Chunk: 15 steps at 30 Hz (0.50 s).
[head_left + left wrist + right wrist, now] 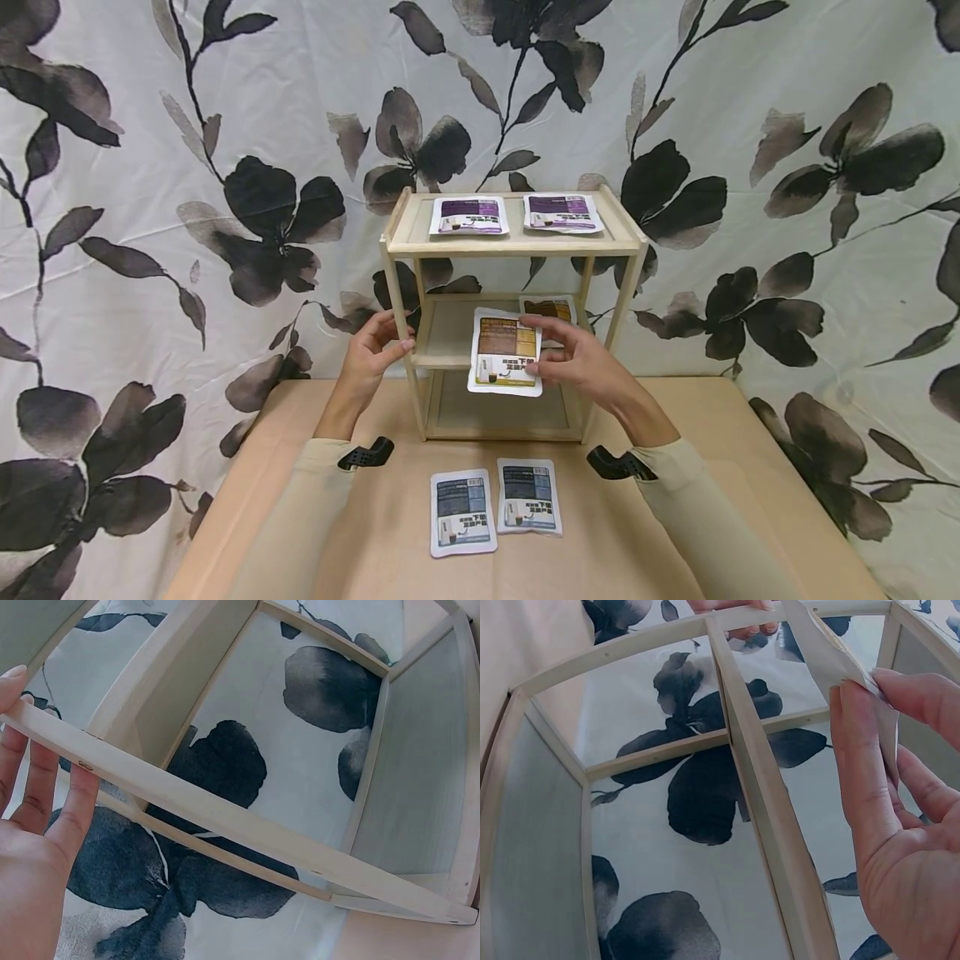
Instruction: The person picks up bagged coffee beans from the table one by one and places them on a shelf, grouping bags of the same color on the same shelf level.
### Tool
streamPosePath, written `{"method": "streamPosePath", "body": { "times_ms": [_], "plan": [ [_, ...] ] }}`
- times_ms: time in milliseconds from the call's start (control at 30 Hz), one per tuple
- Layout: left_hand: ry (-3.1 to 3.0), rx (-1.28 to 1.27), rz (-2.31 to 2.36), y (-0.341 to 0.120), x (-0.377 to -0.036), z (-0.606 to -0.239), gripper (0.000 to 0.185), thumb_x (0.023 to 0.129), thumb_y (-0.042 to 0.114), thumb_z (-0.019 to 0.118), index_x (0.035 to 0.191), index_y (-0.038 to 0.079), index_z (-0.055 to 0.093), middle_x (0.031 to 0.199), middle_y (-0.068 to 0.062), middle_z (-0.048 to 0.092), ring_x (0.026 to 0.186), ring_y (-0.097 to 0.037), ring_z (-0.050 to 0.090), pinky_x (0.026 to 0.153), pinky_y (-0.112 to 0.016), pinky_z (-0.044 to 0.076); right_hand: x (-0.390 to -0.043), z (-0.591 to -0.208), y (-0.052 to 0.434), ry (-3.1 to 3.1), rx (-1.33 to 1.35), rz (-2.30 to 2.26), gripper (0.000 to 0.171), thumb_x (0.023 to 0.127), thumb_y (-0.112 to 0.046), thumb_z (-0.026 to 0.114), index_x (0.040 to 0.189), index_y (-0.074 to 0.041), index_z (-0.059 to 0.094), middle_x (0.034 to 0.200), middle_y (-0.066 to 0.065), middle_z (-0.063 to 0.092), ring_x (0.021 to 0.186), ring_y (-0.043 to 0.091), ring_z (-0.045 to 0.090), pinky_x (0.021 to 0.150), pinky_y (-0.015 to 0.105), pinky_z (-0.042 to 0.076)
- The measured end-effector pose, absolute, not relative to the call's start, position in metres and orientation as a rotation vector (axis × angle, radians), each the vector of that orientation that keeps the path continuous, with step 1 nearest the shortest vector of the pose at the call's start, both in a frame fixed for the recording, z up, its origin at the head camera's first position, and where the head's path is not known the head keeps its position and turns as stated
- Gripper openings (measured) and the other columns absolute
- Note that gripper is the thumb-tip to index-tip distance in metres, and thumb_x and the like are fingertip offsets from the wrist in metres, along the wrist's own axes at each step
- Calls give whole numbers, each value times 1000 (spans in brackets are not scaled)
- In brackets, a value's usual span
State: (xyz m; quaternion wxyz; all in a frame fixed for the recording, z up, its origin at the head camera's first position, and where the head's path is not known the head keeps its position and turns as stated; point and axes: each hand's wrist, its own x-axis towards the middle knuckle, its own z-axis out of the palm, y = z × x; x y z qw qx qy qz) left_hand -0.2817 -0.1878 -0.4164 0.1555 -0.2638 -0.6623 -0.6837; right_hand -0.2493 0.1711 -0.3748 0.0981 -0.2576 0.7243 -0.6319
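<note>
A small wooden shelf rack [517, 248] with three tiers stands against the patterned cloth. My left hand [372, 348] holds its left front post, thumb on one side and fingers on the other; the left wrist view shows the post [187, 801] between them. In front of the middle tier, my right hand [573, 357] pinches a yellow-brown packet [504, 350] by its right edge. That packet [840, 664] appears nearly edge-on in the right wrist view. Behind it, another brown packet [551, 308] lies on the middle tier, partly hidden by the hand and the held packet.
Two purple packets [469, 215] [562, 212] lie side by side on the top tier. Two blue-grey packets [463, 512] [529, 496] lie on the table [622, 542] before the rack. A floral cloth [225, 108] hangs behind.
</note>
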Motion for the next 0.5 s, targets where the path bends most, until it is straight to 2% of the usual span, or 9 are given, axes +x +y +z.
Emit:
{"method": "streamPosePath", "body": {
  "times_ms": [100, 300, 467, 500],
  "plan": [
    [-1894, -747, -1966, -188, -281, -416, 44, 91, -7, 70, 132, 7, 62, 108, -16, 66, 103, -19, 63, 90, -28, 54, -253, -372, 168, 2151, -754, -1857, 74, 90, -6, 77, 153, -15, 41, 123, 23, 64, 95, 24, 72, 75, 41, 61],
    [-1891, -752, -1966, -188, -280, -416, 45, 91, -7, 70, 132, 7, 62, 110, -24, 64, 103, -19, 63, 89, -29, 54, -260, -368, 162, 2175, -747, -1827, 74, 89, -10, 78, 153, -16, 42, 115, 24, 66, 92, 23, 72, 77, 40, 61],
    [-1889, -756, -1967, -188, -280, -415, 45, 91, -7, 69, 132, 8, 63, 110, -22, 64, 103, -18, 63, 89, -28, 55, -267, -365, 158, 2198, -761, -1822, 73, 88, -10, 79, 152, -18, 44, 104, 23, 64, 82, 20, 69, 77, 40, 61],
    [-1889, -756, -1969, -187, -280, -415, 45, 91, -7, 69, 132, 8, 62, 110, -21, 65, 103, -18, 63, 89, -28, 55, -269, -364, 157, 2194, -763, -1824, 73, 88, -9, 79, 152, -17, 44, 107, 21, 63, 82, 19, 69, 77, 40, 61]
  ]
}}
